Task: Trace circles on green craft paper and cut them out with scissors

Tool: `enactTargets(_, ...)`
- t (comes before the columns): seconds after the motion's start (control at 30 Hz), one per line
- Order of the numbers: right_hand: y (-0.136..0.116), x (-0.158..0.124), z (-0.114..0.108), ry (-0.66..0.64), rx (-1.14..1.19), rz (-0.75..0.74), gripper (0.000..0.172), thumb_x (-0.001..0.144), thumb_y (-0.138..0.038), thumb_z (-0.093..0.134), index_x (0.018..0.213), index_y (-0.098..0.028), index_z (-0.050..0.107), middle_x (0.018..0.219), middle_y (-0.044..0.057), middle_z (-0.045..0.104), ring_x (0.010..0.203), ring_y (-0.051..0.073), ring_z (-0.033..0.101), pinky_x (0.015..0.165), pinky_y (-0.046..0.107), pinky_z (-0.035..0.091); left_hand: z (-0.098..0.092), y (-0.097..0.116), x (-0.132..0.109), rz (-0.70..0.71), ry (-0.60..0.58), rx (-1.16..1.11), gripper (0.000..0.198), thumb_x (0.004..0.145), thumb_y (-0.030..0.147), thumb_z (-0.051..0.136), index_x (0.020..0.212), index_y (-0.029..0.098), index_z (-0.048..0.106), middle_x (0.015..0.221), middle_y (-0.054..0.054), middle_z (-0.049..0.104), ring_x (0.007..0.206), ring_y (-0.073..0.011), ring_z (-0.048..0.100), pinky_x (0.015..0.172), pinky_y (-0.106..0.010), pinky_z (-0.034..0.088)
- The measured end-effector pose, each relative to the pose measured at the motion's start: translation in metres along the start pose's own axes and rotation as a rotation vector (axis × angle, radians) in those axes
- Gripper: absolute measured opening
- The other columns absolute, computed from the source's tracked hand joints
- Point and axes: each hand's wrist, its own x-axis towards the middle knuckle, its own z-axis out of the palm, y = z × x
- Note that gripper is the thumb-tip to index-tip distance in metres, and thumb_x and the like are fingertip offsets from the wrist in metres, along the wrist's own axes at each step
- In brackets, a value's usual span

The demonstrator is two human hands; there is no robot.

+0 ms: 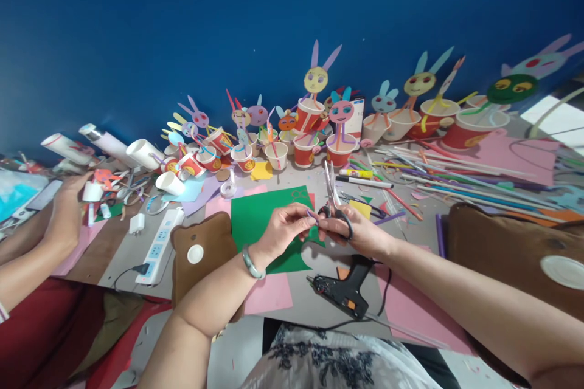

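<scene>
My left hand [283,228] is closed in a pinch on a small purple strip [312,214], probably paper. Black-handled scissors [331,188] are held in my right hand [362,232], their blades pointing up and away from me. The fingertips of that hand meet the strip's other end. Beneath both hands lies a green paper sheet [255,228] with a pencilled outline near its top right corner. Closer to me rests a black hot glue gun [344,293], its nozzle toward the left.
Several red and white paper cups [305,151] with paper rabbit figures line the back by the blue wall. Coloured sticks [474,191] lie at right. Brown cushions [201,249] and a power strip [160,246] sit nearer. At left, another person's hand [68,206] holds a cup.
</scene>
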Motion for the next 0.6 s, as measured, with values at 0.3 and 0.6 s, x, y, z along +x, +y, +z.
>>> enactTargets(0.3, 0.0007, -0.001, 0.0002, 0.016, -0.027, -0.015, 0.041, 0.086, -0.048, 0.067, 0.065, -0.013, 0.069, 0.051, 0.0, 0.056, 0.043, 0.007, 0.042, 0.042, 0.023, 0.027, 0.0014, 0.0015, -0.0003, 0.019, -0.001, 0.009, 0.026, 0.078, 0.038, 0.079, 0.08, 0.014, 0.071, 0.085, -0.002, 0.062, 0.055, -0.0061, 0.054, 0.048, -0.021, 0.043)
enactTargets(0.6, 0.0011, -0.0005, 0.0044, 0.157, -0.244, -0.048, 0.03, 0.078, -0.041, 0.07, 0.062, -0.016, 0.065, 0.054, 0.001, 0.061, 0.05, 0.01, 0.047, 0.049, 0.023, 0.037, 0.0055, 0.0024, -0.0002, 0.001, 0.043, 0.124, 0.028, 0.077, 0.039, 0.076, 0.074, 0.014, 0.062, 0.058, 0.003, 0.054, 0.049, -0.0074, 0.049, 0.048, -0.021, 0.04)
